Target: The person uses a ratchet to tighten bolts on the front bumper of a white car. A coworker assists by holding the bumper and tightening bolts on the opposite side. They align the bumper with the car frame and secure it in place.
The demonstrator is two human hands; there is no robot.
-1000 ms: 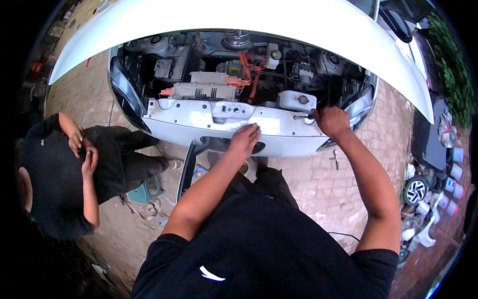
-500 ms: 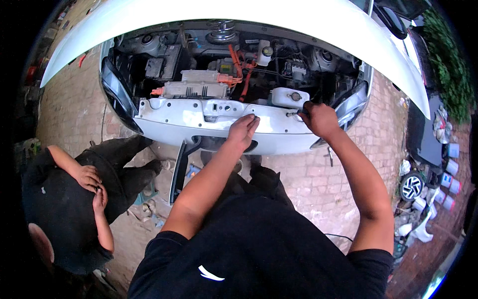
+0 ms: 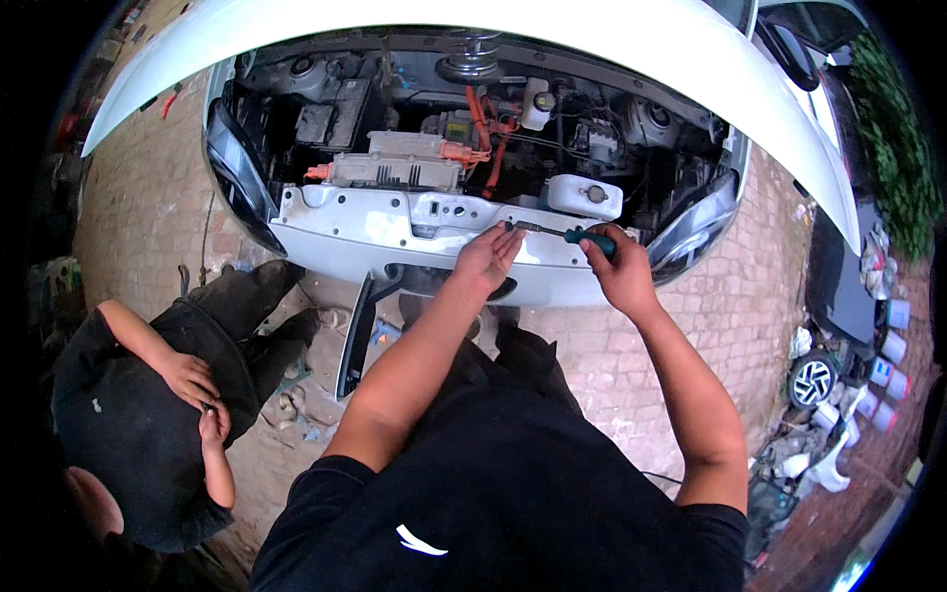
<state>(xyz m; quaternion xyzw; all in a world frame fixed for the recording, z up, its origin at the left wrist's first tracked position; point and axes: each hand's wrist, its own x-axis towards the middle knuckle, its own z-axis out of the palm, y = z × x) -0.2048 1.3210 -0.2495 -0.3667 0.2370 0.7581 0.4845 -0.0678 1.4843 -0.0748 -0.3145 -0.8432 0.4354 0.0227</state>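
Observation:
In my right hand (image 3: 623,271) is a screwdriver (image 3: 592,242) with a dark green handle, its metal shaft pointing left. The shaft's end meets the fingertips of my left hand (image 3: 489,259), which are pinched together. Something small and dark shows at those fingertips, too small to name. Both hands are over the white front panel (image 3: 365,222) of a car with its hood (image 3: 414,25) raised. Just beyond my right hand sits a white fluid reservoir (image 3: 584,197) with a dark cap.
The engine bay holds a metal unit (image 3: 409,170) with orange cables (image 3: 498,163), and a battery (image 3: 350,113). A co-worker (image 3: 163,424) is at the left, hands together. A wheel (image 3: 812,381) and several buckets (image 3: 891,380) stand at the right on brick paving (image 3: 631,365).
My right hand has turned and come down, bringing the screwdriver level, its end now at my left fingertips. My left hand stays nearly in place. The view has shifted slightly.

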